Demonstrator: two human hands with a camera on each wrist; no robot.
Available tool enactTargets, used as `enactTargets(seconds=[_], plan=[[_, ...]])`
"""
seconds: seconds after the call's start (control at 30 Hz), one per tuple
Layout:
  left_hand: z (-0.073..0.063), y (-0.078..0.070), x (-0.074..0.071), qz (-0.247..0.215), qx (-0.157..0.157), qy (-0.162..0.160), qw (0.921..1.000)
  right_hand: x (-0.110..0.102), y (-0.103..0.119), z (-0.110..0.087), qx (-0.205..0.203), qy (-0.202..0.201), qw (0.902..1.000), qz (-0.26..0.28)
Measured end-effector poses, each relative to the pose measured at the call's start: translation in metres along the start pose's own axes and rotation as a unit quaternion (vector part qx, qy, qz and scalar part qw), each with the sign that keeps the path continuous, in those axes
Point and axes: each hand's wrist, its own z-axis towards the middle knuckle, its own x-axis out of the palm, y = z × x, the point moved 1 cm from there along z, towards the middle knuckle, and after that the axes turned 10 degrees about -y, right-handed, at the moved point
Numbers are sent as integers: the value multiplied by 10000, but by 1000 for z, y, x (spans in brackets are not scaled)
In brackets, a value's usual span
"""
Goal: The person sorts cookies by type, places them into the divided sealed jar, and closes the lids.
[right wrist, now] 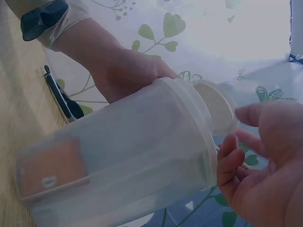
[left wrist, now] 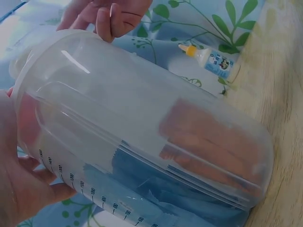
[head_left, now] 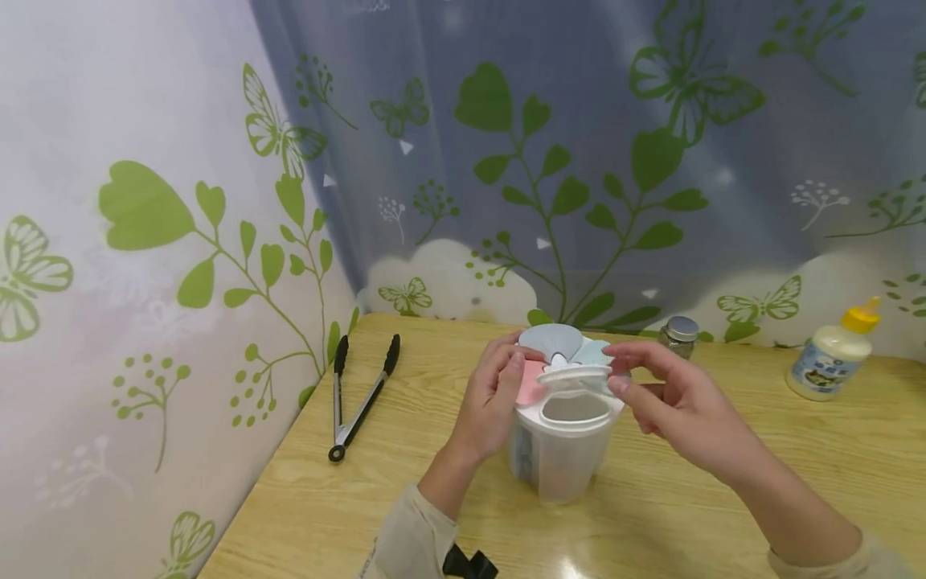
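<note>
A clear plastic storage canister [head_left: 571, 458] with flip lids stands upright on the table. Its front flap [head_left: 575, 375] is raised over an opening [head_left: 576, 408], while the pink, grey and pale blue lids lie flat. My left hand [head_left: 488, 406] grips the canister's rim from the left, thumb on top. Beside the flap's right edge is my right hand [head_left: 676, 402], its thumb tip at the flap and its fingers loosely bent. Through the wall, an orange-brown packet [left wrist: 213, 146] and blue packets [left wrist: 156, 179] show in separate compartments.
Black-tipped tongs [head_left: 354, 410] lie spread at the left. Behind my right hand stands a small jar with a metal lid [head_left: 681, 334]. A white bottle with a yellow nozzle [head_left: 828, 362] is at the far right. Patterned curtain [head_left: 579, 161] borders the table [head_left: 405, 515].
</note>
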Motion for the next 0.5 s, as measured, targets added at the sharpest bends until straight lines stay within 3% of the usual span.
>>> enactTargets(seconds=[0.13,0.2,0.3,0.43,0.5], plan=[[-1,0,0,-42,-183,124,9997,0,-4,-2,-543,-3,9985,-32],[-2,0,-1,-88,-326,209,9992,0,-6,-2,-620,-74,9980,-41],[-2,0,-2,-155,-501,367,9980,1,-11,0,-182,-111,9995,-241],[-3,-3,-5,-170,-663,660,9955,5,-20,1,733,357,9953,-520],[-4,-5,-6,-191,-767,842,9933,8,-24,1,980,572,9925,-446]])
